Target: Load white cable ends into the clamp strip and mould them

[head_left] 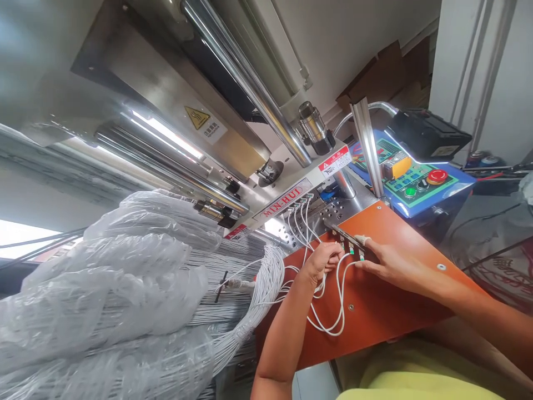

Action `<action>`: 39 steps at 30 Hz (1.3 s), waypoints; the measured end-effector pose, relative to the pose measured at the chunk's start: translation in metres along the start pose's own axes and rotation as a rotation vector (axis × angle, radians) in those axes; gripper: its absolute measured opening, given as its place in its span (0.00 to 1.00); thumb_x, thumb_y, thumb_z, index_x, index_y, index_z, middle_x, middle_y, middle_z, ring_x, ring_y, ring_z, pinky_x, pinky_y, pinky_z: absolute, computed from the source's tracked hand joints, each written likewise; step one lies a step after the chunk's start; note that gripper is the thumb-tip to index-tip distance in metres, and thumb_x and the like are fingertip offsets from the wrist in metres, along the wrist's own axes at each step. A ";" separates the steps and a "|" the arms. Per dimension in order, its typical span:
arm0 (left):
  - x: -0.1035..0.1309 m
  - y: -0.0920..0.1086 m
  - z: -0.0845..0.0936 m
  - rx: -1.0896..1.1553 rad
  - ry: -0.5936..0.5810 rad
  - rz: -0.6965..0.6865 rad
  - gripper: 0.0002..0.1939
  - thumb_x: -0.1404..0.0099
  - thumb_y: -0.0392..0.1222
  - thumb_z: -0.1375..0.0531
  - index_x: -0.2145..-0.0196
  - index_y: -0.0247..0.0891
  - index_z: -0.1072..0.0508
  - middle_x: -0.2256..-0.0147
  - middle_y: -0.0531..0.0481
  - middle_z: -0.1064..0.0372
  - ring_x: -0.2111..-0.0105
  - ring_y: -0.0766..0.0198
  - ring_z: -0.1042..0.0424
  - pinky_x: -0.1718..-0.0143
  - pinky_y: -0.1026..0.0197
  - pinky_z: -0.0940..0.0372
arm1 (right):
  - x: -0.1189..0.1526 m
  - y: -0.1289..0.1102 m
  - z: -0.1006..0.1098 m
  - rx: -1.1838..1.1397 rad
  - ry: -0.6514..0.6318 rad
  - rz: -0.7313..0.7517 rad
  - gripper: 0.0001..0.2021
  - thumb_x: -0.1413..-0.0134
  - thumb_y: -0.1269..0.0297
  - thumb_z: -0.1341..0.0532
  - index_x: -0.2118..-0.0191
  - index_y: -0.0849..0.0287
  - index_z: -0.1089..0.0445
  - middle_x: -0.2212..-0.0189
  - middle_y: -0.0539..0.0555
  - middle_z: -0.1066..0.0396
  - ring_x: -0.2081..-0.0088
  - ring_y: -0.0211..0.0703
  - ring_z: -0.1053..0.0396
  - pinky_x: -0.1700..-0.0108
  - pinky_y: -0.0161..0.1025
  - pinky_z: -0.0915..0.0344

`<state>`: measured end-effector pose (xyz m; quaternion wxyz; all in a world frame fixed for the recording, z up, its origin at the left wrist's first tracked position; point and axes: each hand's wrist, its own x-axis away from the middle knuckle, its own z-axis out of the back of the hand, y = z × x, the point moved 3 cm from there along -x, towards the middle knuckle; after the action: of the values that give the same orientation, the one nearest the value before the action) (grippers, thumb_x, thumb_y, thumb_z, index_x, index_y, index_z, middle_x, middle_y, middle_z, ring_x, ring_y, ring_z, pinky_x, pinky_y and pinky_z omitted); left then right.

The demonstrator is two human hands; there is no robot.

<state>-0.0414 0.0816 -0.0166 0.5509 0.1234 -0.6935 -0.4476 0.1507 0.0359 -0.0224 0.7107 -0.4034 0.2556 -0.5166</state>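
Observation:
My right hand [377, 258] is closed on one end of a dark metal bar [346, 239], holding it over the orange board [391, 289]. Small green connectors [352, 250] sit along the bar, with white cables hanging from some of them. At the bar's near side my left hand [327, 259] pinches a white cable end close to a connector. White cables [342, 294] loop down onto the board. Further off, several more white cables [300, 219] run into the machine's lower plate.
The press machine [287, 203] with steel rods stands ahead. Bundles of white cable in clear plastic [125, 283] fill the left. A control panel [420, 180] with a red button is at the right, under a black lamp [433, 133]. Cardboard boxes [378, 78] lie behind.

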 end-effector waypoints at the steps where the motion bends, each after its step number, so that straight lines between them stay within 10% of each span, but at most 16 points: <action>1: -0.002 0.000 0.000 -0.008 -0.004 0.007 0.13 0.44 0.46 0.43 0.79 0.38 0.40 0.85 0.62 0.56 0.86 0.75 0.61 0.84 0.66 0.68 | 0.000 -0.001 0.000 0.000 -0.005 -0.002 0.27 0.41 0.46 0.43 0.39 0.50 0.40 0.60 0.56 0.23 0.60 0.54 0.25 0.61 0.43 0.33; 39: -0.007 0.010 -0.013 0.011 0.273 -0.052 0.10 0.51 0.44 0.42 0.81 0.38 0.40 0.86 0.63 0.58 0.86 0.76 0.62 0.82 0.67 0.66 | 0.000 -0.002 -0.001 0.001 0.034 -0.018 0.27 0.40 0.44 0.45 0.40 0.50 0.40 0.60 0.56 0.23 0.58 0.55 0.25 0.60 0.44 0.32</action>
<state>-0.0240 0.0858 -0.0136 0.6275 0.2040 -0.6113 -0.4370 0.1489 0.0356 -0.0218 0.7016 -0.3967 0.2637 -0.5299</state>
